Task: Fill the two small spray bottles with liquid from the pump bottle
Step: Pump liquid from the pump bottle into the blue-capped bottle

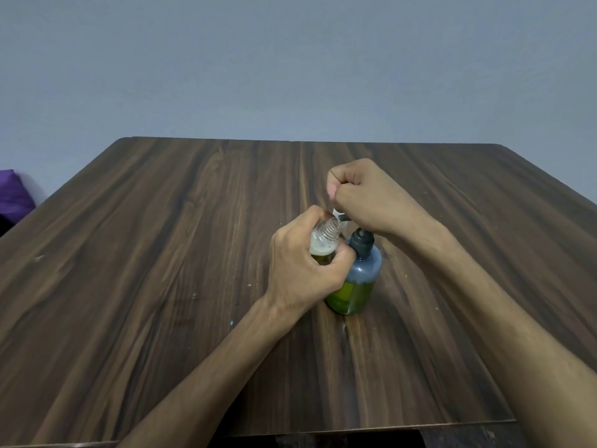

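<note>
My left hand point(303, 273) grips a small clear spray bottle point(324, 242), uncapped, its threaded neck tilted toward the pump spout. Yellow-green liquid topped with foam shows inside it. Right beside it on the table stands the pump bottle point(357, 286), with a dark grey pump head point(361, 242) and green liquid in its lower half. My right hand point(365, 195) is curled into a fist, and its heel presses down on the pump head. A small white part, apparently the spray cap point(337, 213), sticks out below the fist. No second small bottle is in view.
The dark wood-grain table point(161, 270) stretches wide on all sides of the bottles, with a few small specks on it. A purple cloth point(14, 195) lies beyond the left edge. A plain grey wall stands behind the table.
</note>
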`<action>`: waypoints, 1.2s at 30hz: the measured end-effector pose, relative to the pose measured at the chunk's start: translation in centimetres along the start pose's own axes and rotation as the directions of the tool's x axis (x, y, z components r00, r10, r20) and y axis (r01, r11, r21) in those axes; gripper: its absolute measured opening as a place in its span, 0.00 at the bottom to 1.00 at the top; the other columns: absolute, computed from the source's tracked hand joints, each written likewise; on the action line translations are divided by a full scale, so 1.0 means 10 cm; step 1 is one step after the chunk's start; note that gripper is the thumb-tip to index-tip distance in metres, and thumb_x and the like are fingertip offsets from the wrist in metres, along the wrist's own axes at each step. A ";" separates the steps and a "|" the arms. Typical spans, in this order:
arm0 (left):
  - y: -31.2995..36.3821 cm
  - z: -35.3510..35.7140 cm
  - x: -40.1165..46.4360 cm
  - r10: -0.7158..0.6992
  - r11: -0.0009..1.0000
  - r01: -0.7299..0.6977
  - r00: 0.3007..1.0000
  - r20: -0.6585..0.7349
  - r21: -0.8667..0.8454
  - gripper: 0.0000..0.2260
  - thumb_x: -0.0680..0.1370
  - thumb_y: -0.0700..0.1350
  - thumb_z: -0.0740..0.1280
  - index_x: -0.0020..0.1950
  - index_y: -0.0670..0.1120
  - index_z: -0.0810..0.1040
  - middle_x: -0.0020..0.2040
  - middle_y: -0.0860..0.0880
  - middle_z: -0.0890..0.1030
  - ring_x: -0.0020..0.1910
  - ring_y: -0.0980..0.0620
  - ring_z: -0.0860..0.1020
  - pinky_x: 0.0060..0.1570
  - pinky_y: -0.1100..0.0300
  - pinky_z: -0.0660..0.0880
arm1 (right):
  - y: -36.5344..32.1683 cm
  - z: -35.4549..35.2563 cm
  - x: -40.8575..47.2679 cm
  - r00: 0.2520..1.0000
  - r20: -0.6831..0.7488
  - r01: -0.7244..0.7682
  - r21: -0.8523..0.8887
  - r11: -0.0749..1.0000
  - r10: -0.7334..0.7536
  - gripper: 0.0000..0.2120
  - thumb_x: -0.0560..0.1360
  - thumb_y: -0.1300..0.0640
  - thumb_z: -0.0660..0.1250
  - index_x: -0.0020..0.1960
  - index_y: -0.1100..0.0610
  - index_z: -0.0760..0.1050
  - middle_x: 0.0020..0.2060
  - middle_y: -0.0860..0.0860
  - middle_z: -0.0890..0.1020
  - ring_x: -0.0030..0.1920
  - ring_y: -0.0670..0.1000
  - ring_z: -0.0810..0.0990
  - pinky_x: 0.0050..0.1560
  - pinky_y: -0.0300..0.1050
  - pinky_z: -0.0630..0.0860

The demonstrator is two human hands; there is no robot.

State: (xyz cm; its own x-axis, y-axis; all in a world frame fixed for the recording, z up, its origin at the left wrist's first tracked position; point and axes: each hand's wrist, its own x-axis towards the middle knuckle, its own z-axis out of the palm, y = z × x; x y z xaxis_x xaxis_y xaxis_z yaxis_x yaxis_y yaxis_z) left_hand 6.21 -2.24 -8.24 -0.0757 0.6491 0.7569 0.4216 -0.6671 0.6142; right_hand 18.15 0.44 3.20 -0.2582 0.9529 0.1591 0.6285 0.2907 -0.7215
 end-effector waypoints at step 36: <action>-0.03 0.01 -0.02 0.013 1.000 -0.013 1.000 0.004 -0.025 0.07 0.71 0.39 0.74 0.44 0.40 0.78 0.36 0.50 0.81 0.33 0.53 0.79 0.31 0.51 0.76 | 0.04 0.10 0.10 0.992 -0.107 0.049 -0.204 0.978 -0.072 0.09 0.68 0.64 0.55 0.38 0.66 0.73 0.27 0.53 0.74 0.32 0.52 0.71 0.34 0.54 0.74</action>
State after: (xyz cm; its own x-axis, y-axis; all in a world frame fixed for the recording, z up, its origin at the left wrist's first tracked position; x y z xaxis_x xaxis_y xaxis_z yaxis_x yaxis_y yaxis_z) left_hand 6.14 -2.10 -8.58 -0.0667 0.6416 0.7641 0.3998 -0.6844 0.6096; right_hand 17.40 1.44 2.37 -0.2226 0.9334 0.2816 0.7517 0.3482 -0.5600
